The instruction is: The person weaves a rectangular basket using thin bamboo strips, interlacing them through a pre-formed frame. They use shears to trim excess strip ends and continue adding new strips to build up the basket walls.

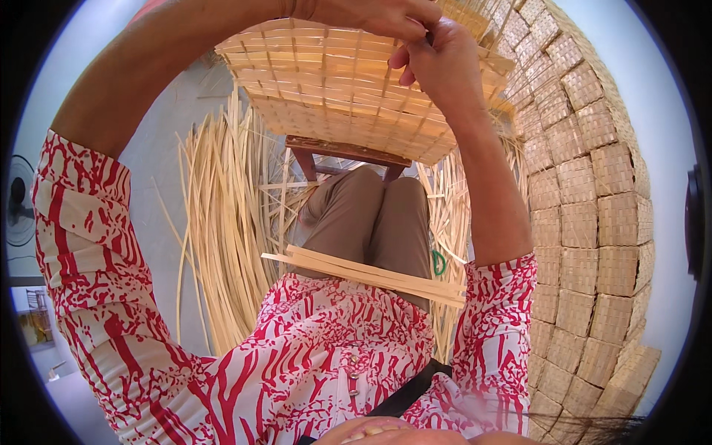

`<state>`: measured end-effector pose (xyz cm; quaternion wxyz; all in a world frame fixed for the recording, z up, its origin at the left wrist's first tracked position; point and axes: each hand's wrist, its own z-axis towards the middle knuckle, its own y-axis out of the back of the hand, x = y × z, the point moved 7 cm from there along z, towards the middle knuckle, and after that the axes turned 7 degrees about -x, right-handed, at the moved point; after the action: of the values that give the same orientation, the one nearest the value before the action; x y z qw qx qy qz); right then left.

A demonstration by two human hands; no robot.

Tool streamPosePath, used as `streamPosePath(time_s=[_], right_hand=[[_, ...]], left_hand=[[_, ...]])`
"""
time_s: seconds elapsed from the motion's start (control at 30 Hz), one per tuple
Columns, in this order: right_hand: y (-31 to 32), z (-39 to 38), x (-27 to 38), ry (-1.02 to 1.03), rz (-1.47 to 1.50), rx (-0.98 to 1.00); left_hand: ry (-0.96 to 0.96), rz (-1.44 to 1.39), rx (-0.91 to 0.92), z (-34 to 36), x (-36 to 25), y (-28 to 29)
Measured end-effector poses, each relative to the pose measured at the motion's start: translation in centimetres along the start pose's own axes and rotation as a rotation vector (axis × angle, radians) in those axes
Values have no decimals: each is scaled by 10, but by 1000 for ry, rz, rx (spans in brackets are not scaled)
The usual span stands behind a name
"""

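Observation:
A large basket (334,70) of woven pale bamboo strips stands tilted in front of me on a low brown wooden stool (348,148). My left hand (386,15) reaches over its far upper edge, fingers bent inward, partly cut off by the picture's top. Against it, my right hand (445,63) is closed in a pinch over the weave. Something small and dark shows between the two hands; its kind is too hidden to tell. Several flat bamboo strips (371,276) lie across my lap, apart from both hands.
Loose bamboo strips (222,222) lie in a long heap on the floor at my left, with more (449,200) at my right. A tall stack of woven bamboo pieces (586,222) rises along the right side. A fan (21,200) stands at the far left.

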<state>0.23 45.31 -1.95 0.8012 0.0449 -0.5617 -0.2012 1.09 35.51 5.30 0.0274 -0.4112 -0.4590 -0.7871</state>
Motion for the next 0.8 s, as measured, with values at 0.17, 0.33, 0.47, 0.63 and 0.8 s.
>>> streamPosePath(time_s=[0.17, 0.33, 0.47, 0.63, 0.8], right_hand=[[2, 8, -10, -15, 113, 16], [-4, 15, -16, 30, 76, 4], [14, 25, -23, 124, 119, 51], [11, 23, -17, -43, 31, 14], [13, 3, 2, -15, -70, 12]], left_hand=[[-67, 85, 45, 5, -2, -4], [126, 190, 196, 2, -5, -14], [555, 512, 228, 21, -10, -36], [1138, 395, -62, -15, -52, -23], [1631, -125, -605, -106, -103, -21]])
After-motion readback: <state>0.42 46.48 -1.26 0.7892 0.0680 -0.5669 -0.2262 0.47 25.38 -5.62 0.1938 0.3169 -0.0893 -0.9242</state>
